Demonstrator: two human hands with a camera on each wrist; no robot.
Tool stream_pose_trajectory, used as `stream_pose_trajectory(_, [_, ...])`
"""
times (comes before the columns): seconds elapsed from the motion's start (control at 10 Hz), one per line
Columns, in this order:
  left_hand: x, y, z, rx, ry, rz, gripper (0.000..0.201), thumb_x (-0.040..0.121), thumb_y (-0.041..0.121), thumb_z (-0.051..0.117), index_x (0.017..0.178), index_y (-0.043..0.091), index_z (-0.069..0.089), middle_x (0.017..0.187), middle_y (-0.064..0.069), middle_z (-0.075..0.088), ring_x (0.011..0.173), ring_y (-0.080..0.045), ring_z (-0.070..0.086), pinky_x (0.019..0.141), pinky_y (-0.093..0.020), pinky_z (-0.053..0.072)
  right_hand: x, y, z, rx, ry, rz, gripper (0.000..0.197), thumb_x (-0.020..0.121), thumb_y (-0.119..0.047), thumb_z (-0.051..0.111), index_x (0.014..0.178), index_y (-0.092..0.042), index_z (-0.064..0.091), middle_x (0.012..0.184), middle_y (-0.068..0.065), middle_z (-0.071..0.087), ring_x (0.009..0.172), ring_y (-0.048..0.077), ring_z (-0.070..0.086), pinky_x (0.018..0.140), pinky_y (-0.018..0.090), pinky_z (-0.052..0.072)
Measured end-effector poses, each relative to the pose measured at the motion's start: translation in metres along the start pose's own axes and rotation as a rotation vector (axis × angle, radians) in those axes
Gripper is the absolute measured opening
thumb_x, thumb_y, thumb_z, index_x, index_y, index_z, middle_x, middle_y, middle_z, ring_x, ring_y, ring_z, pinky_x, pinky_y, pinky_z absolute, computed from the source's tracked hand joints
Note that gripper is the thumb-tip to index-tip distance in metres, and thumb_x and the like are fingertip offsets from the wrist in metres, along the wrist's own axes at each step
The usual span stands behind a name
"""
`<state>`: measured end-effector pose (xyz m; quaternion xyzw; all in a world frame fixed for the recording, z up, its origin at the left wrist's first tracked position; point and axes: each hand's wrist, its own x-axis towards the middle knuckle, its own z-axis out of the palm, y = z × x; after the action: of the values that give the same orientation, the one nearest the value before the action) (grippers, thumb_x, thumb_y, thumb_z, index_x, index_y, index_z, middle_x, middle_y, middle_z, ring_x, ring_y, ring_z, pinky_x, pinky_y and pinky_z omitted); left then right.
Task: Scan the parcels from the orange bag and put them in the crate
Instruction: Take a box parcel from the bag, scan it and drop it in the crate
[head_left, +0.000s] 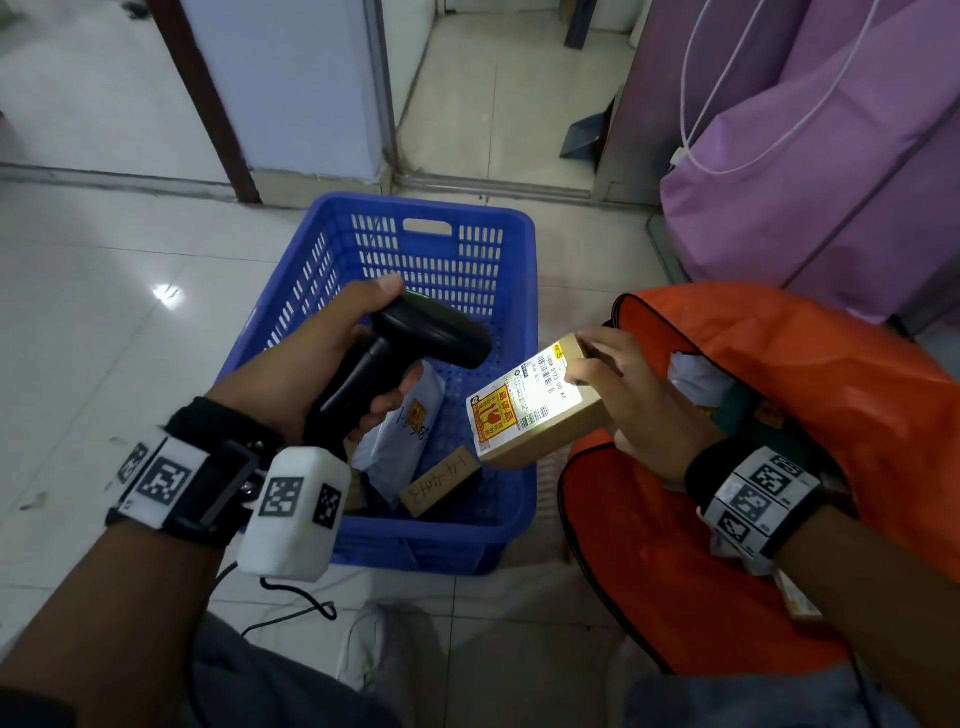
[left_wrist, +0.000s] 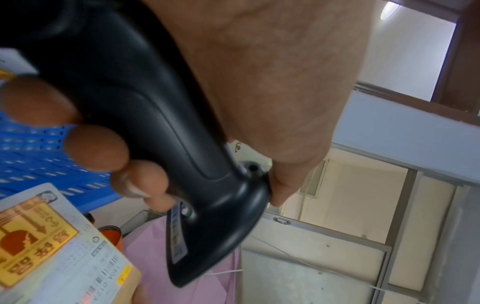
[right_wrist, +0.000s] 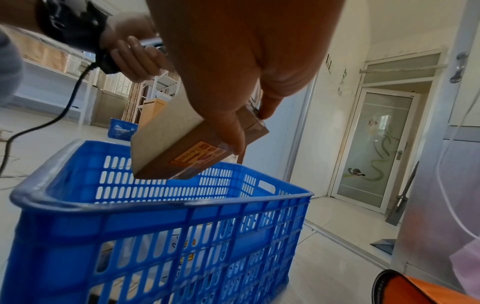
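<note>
My left hand (head_left: 332, 364) grips a black barcode scanner (head_left: 415, 343) by its handle (left_wrist: 145, 115), head pointed right at a cardboard parcel (head_left: 540, 410). My right hand (head_left: 634, 395) holds that parcel tilted over the right rim of the blue crate (head_left: 524, 270), label (head_left: 524, 400) facing up and lit by the scanner. From the right wrist the parcel (right_wrist: 182, 144) hangs above the crate (right_wrist: 161, 222). The orange bag (head_left: 779, 415) lies open at the right with more parcels inside. A white mailer (head_left: 400, 431) and a brown box (head_left: 441, 480) lie in the crate.
A purple fabric bag (head_left: 831, 156) with a white cord stands behind the orange bag. The scanner's black cable (head_left: 291, 608) trails over the tiled floor by my knees. A door frame (head_left: 208, 98) and wall stand beyond the crate. Another blue crate (right_wrist: 120, 129) sits farther off.
</note>
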<state>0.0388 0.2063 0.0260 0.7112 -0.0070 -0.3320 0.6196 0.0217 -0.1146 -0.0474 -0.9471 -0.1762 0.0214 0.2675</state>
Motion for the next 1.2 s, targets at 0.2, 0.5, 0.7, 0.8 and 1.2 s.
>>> stream_pose_trajectory(0.2, [0.003,-0.002,-0.005,0.073,-0.021,0.033,0.086,0.085,0.087,0.044,0.086,0.002,0.057,0.067,-0.016,0.044,0.055,-0.029,0.04,0.056,-0.037,0.037,-0.004,0.002,-0.004,-0.098,0.053,-0.181,0.047,0.085,-0.007,0.053,0.131,-0.012,0.049,0.144,-0.006,0.035,0.13,0.006,0.041,0.097,0.023,0.045])
stream_pose_trajectory(0.5, [-0.004,-0.003,-0.02,0.039,0.03,0.093,0.083,0.09,0.082,0.04,0.084,0.001,0.058,0.062,-0.015,0.042,0.047,-0.026,0.041,0.047,-0.032,0.038,-0.005,0.02,0.0,-0.229,0.021,-0.253,0.085,0.056,0.023,0.066,0.127,-0.018,0.042,0.149,0.014,0.031,0.131,0.03,0.044,0.084,0.043,0.058])
stream_pose_trajectory(0.7, [-0.003,-0.004,-0.024,0.058,0.038,0.088,0.088,0.085,0.086,0.042,0.084,0.0,0.058,0.062,-0.016,0.044,0.047,-0.026,0.043,0.048,-0.033,0.04,-0.003,0.02,0.003,-0.238,0.016,-0.245,0.086,0.057,0.021,0.07,0.127,-0.02,0.041,0.151,0.013,0.03,0.132,0.032,0.044,0.084,0.046,0.058])
stream_pose_trajectory(0.8, [-0.002,-0.004,-0.019,0.08,0.043,0.096,0.085,0.089,0.083,0.039,0.084,0.0,0.059,0.063,-0.016,0.043,0.047,-0.027,0.041,0.046,-0.032,0.04,-0.004,0.017,0.004,-0.228,0.027,-0.274,0.084,0.06,0.02,0.072,0.127,-0.02,0.042,0.15,0.015,0.031,0.132,0.034,0.046,0.085,0.045,0.058])
stream_pose_trajectory(1.2, [0.002,-0.006,-0.011,0.154,0.001,0.11,0.089,0.087,0.084,0.044,0.086,-0.004,0.055,0.066,-0.016,0.045,0.053,-0.028,0.04,0.048,-0.034,0.041,-0.002,0.01,0.007,-0.266,0.122,-0.355,0.04,0.096,-0.028,0.042,0.136,-0.022,0.044,0.147,-0.004,0.037,0.13,0.009,0.045,0.105,0.031,0.046])
